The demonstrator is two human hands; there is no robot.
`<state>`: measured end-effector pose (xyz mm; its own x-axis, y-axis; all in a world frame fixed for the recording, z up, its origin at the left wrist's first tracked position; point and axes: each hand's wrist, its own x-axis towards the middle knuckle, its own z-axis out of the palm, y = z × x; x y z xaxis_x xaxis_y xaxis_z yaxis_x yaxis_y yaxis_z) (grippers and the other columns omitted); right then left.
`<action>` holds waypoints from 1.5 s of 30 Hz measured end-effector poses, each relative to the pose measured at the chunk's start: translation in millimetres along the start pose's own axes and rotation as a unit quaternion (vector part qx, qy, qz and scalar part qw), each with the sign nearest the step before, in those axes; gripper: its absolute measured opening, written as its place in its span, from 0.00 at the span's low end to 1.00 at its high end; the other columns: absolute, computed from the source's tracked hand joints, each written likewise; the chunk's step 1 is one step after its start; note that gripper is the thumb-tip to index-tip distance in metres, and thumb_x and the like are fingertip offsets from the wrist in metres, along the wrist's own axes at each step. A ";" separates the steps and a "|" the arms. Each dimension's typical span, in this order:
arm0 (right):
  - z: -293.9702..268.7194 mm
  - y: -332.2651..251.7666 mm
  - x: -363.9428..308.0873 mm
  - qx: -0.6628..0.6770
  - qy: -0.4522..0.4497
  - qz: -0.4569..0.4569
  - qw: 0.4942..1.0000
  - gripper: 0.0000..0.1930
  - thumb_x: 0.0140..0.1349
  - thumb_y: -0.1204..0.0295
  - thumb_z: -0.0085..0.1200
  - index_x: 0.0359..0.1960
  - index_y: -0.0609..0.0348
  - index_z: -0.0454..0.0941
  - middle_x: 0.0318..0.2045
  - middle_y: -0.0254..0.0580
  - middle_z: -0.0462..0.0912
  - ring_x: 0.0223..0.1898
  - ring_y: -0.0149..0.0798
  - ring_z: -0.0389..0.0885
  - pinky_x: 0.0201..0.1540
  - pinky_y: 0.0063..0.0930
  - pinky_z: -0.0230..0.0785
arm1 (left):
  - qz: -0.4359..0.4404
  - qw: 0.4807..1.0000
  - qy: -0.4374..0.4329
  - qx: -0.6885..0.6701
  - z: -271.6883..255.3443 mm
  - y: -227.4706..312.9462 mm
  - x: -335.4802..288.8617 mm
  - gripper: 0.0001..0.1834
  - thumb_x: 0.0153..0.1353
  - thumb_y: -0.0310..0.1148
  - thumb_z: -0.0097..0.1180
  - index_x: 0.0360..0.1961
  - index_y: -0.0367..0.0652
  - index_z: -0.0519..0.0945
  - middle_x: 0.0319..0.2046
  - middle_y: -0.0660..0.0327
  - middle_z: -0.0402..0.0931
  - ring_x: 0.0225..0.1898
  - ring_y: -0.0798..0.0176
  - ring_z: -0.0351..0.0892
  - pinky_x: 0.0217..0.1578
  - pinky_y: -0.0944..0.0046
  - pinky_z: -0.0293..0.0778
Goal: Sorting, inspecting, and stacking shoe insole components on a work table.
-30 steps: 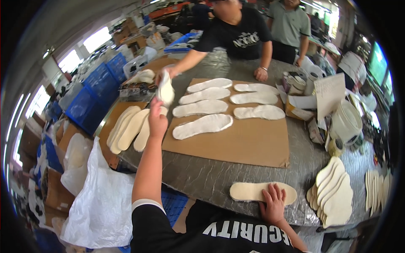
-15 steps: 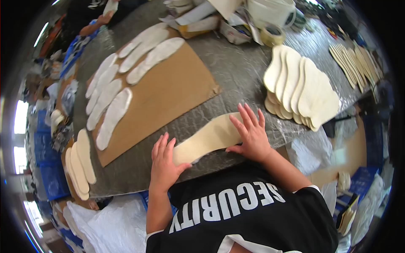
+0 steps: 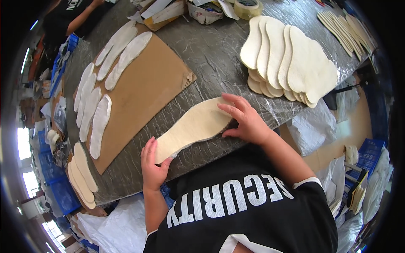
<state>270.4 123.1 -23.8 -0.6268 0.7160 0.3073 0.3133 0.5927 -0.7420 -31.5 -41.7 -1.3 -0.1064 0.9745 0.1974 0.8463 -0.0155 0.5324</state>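
A cream insole (image 3: 192,126) with a greyish underside edge lies slantwise at the near edge of the table, between my two hands. My left hand (image 3: 154,166) pinches its narrow heel end, fingers along the far side and thumb at the near corner. At the wide toe end, my right hand (image 3: 247,120) has its fingers over the top and its thumb by the near edge. To the right, a fanned pile of cream insoles (image 3: 274,55) rests on the table. White fluffy insoles (image 3: 101,126) lie in two groups on a brown cardboard sheet (image 3: 143,92) to the left.
Several cream insoles (image 3: 82,181) lie at the table's left edge, and more thin ones (image 3: 341,31) at the far right. A tape roll (image 3: 248,7) and a box of scraps (image 3: 164,14) stand at the back. Another person's arm (image 3: 80,21) shows at far left.
My view has shifted, so the table's things sit differently in the picture. My right hand's spread fingers have closed in on the toe end, and my left hand has closed on the heel end.
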 end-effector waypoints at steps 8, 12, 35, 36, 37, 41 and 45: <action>-5.8 -3.8 -3.8 -0.033 0.051 -0.003 0.998 0.28 0.40 0.79 0.67 0.48 0.42 0.82 0.57 0.42 0.74 0.55 0.48 0.71 0.56 0.42 0.65 | -0.014 0.990 -0.013 -0.137 -11.3 -4.6 10.4 0.34 0.59 0.55 0.60 0.49 0.30 0.78 0.51 0.44 0.77 0.50 0.48 0.79 0.53 0.57 0.73; -24.8 -17.3 5.7 -0.115 0.073 -0.003 0.991 0.21 0.42 0.73 0.68 0.43 0.43 0.83 0.49 0.32 0.80 0.52 0.44 0.72 0.56 0.42 0.60 | -0.076 0.978 -0.040 -0.188 -9.4 2.7 12.4 0.33 0.57 0.55 0.61 0.47 0.31 0.79 0.48 0.47 0.80 0.48 0.53 0.81 0.50 0.60 0.74; 28.8 -68.6 39.4 -0.287 -0.024 -0.190 0.939 0.05 0.47 0.63 0.57 0.21 0.45 0.77 0.22 0.23 0.76 0.32 0.32 0.75 0.44 0.37 0.63 | 0.094 0.990 -0.096 -0.050 2.4 55.6 54.3 0.11 0.60 0.31 0.57 0.40 0.36 0.83 0.39 0.51 0.83 0.42 0.49 0.82 0.48 0.54 0.74; 31.4 -65.9 39.9 -0.276 -0.018 -0.195 0.941 0.04 0.47 0.63 0.56 0.20 0.44 0.76 0.21 0.23 0.76 0.31 0.32 0.75 0.43 0.37 0.62 | 0.102 0.991 -0.081 -0.032 7.3 56.1 56.2 0.08 0.58 0.29 0.57 0.36 0.37 0.84 0.34 0.53 0.84 0.37 0.50 0.82 0.43 0.54 0.74; 33.0 -66.1 39.9 -0.281 -0.014 -0.203 0.938 0.04 0.47 0.63 0.56 0.20 0.44 0.76 0.21 0.23 0.76 0.31 0.32 0.75 0.43 0.37 0.62 | 0.107 0.991 -0.072 -0.029 11.2 54.4 56.4 0.08 0.58 0.29 0.57 0.36 0.37 0.84 0.34 0.53 0.84 0.37 0.50 0.82 0.43 0.54 0.74; 34.2 -67.8 45.3 -0.304 -0.027 -0.201 0.931 0.04 0.49 0.63 0.55 0.21 0.45 0.77 0.21 0.23 0.76 0.31 0.32 0.75 0.43 0.37 0.62 | 0.109 0.993 -0.033 -0.018 19.1 47.7 56.0 0.07 0.57 0.28 0.58 0.35 0.39 0.84 0.32 0.55 0.84 0.35 0.52 0.82 0.42 0.55 0.73; 43.6 -67.8 47.5 -0.267 -0.041 -0.210 0.940 0.05 0.52 0.65 0.54 0.22 0.48 0.79 0.22 0.27 0.77 0.33 0.35 0.77 0.44 0.40 0.63 | 0.112 0.993 -0.027 -0.034 20.1 49.5 57.4 0.06 0.55 0.27 0.59 0.33 0.40 0.83 0.31 0.56 0.83 0.33 0.52 0.81 0.42 0.55 0.73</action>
<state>188.3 100.9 15.1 -0.8212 0.3602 0.4425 0.3259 0.9327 -0.1544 14.8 17.9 19.8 0.1093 0.9556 0.2737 0.8078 -0.2458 0.5357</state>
